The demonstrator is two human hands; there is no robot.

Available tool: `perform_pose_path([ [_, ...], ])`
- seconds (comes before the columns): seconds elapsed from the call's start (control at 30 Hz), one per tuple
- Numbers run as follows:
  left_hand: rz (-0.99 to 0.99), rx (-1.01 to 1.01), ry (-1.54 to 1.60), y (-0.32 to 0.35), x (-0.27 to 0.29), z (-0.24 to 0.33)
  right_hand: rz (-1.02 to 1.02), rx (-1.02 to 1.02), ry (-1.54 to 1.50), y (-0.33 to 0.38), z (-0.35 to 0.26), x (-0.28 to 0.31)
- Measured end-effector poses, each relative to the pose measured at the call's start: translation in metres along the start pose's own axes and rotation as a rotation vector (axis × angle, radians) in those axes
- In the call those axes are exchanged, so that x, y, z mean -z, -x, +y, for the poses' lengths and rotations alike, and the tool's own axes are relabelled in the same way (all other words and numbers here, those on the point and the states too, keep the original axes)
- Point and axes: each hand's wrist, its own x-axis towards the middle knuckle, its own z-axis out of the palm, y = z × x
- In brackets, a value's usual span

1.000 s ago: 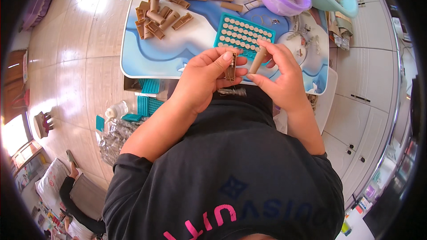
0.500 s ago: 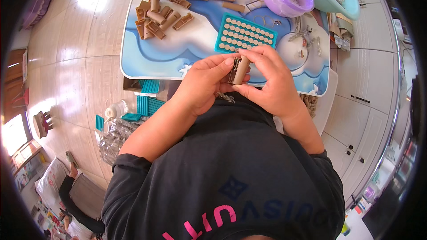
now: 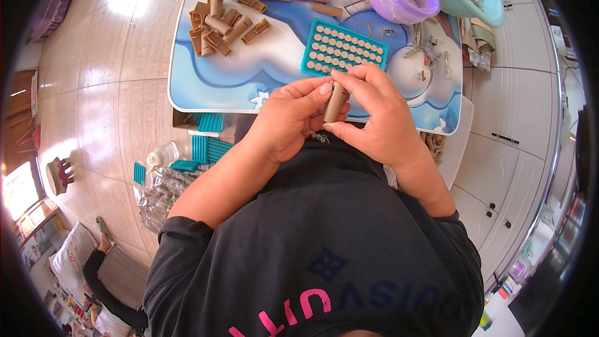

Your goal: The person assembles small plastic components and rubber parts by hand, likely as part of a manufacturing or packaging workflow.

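A tan-brown plastic casing, rounded like a tube (image 3: 334, 107), is held between my two hands above the near edge of the table. My left hand (image 3: 288, 111) is closed on its left side, with the thumb near its upper end. The right hand (image 3: 382, 109) grips it from the other side, fingertips at the top and thumb at the bottom end. Its smooth curved side faces up, and what lies inside is hidden. Just beyond my fingers is a teal tray (image 3: 304, 67) with rows of small round cream pieces.
Similar brown casings (image 3: 218, 24) lie heaped at the table's far left. A purple lined bowl (image 3: 380, 1) and a pale teal tub (image 3: 496, 0) stand far right. Small metal parts (image 3: 424, 50) are scattered there. Teal trays (image 3: 211, 122) and a bag of parts (image 3: 163, 193) sit lower left.
The dark metal part seen beside the casing in my left fingers is now out of sight behind or inside it. The casing has shifted slightly left and covers that place.
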Motion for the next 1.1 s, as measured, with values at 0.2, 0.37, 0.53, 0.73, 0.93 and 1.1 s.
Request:
perform_pose_path([
  [0.2, 0.048, -0.052, -0.108, 0.003, -0.009, -0.002, -0.002, -0.022, 0.043, 0.001, 0.0, -0.002],
  [0.37, 0.034, -0.176, -0.319, 0.004, -0.007, -0.006, 0.017, -0.122, -0.356, 0.005, 0.011, -0.001],
  [0.53, -0.02, -0.419, -0.679, 0.006, -0.007, -0.009, -0.005, -0.169, -0.506, 0.009, 0.025, 0.0],
  [0.73, 0.027, -0.249, -0.658, 0.011, -0.008, -0.001, 0.126, -0.208, -0.767, 0.014, 0.028, -0.006],
  [0.93, 0.088, -0.391, -0.932, 0.016, -0.015, -0.001, 0.199, -0.254, -0.868, 0.021, 0.024, -0.015],
  [1.1, 0.099, -0.341, -0.925, 0.009, -0.016, 0.001, 0.199, -0.436, -0.994, 0.02, 0.019, -0.015],
])
